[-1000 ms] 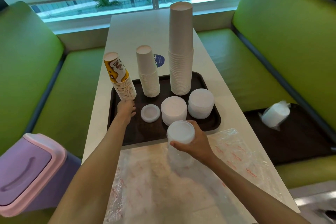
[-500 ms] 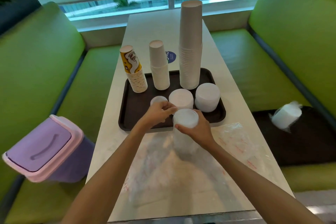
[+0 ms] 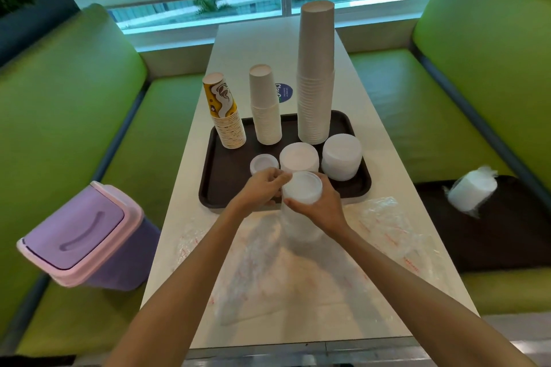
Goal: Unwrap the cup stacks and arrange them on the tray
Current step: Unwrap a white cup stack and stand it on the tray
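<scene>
A dark brown tray point(image 3: 214, 188) on the table carries a yellow printed cup stack point(image 3: 225, 116), a short white cup stack point(image 3: 265, 107), a tall grey-white cup stack point(image 3: 316, 74) and three piles of white lids point(image 3: 341, 156). In front of the tray stands a wrapped stack of white lids point(image 3: 302, 188). My right hand point(image 3: 320, 208) grips this stack from the right. My left hand point(image 3: 262, 188) pinches at its top left edge, where the clear wrapping sits. The lower stack is blurred inside the plastic.
Loose clear plastic wrap point(image 3: 384, 226) lies over the near table. A purple swing-lid bin point(image 3: 86, 235) sits on the left green bench. On the right bench a second dark tray point(image 3: 507, 235) bears a wrapped white stack point(image 3: 472, 191). A blue sticker point(image 3: 283, 92) is behind the tray.
My left hand left the yellow cup stack and came to the top of the wrapped lid stack. My right hand kept its grip. The view shifted slightly left.
</scene>
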Tool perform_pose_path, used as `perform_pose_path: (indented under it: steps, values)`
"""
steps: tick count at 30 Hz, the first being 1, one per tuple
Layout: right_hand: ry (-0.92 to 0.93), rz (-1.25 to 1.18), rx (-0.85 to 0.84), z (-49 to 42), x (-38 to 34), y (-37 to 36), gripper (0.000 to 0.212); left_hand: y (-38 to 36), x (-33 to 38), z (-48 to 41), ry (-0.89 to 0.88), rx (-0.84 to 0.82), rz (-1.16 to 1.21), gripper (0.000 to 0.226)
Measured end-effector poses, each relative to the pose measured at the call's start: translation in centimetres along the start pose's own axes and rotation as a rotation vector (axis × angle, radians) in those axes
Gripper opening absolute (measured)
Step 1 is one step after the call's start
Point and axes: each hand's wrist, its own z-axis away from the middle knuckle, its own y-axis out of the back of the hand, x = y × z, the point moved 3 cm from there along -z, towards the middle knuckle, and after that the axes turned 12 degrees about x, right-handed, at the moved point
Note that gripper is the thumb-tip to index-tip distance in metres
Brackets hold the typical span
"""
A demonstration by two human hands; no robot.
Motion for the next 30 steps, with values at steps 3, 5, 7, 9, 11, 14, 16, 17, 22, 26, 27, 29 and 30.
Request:
perform_pose_path:
  steps: [3,5,7,9,11,14,16,17,22,26,27,29,30]
  values:
    - [0.003,0.009,-0.031,0.1,0.0,0.2,0.081,-0.1,0.6,-0.1,-0.116,0.009,-0.087,0.031]
    - [0.012,0.016,-0.043,0.1,0.0,0.2,0.081,-0.3,0.9,-0.3,-0.167,0.022,-0.139,0.034]
    - [0.018,0.021,-0.052,0.1,0.0,0.2,0.081,-0.7,1.2,-0.7,-0.197,0.028,-0.214,0.037]
    - [0.021,0.022,-0.063,0.1,0.0,0.2,0.081,-0.9,1.4,-1.0,-0.205,0.019,-0.284,0.041]
    - [0.017,0.019,-0.075,0.2,0.1,0.2,0.083,-1.2,1.5,-1.1,-0.198,0.003,-0.322,0.043]
    - [0.010,0.033,-0.075,0.3,0.4,0.3,0.083,-1.3,1.7,-1.1,-0.200,-0.013,-0.345,0.041]
    - [0.012,0.054,-0.071,0.3,0.5,0.4,0.082,-1.2,1.9,-1.1,-0.208,-0.005,-0.362,0.040]
    - [0.012,0.063,-0.070,0.2,0.5,0.3,0.083,-1.2,2.1,-1.0,-0.216,0.006,-0.367,0.040]
    - [0.007,0.081,-0.073,0.1,0.6,0.3,0.087,-0.9,3.0,-0.7,-0.254,0.068,-0.340,0.033]
    - [0.002,0.074,-0.069,0.1,0.5,0.3,0.087,-0.6,2.9,-0.6,-0.207,0.063,-0.216,0.020]
    - [0.005,0.068,-0.062,0.1,0.5,0.4,0.087,-0.4,2.9,-0.6,-0.177,0.059,-0.169,0.019]
    - [0.007,0.057,-0.057,0.1,0.4,0.5,0.086,0.2,2.9,-0.7,-0.110,0.066,-0.063,0.020]
    - [-0.002,0.055,-0.060,0.1,0.4,0.5,0.085,0.7,2.9,-0.7,-0.077,0.085,0.003,0.020]
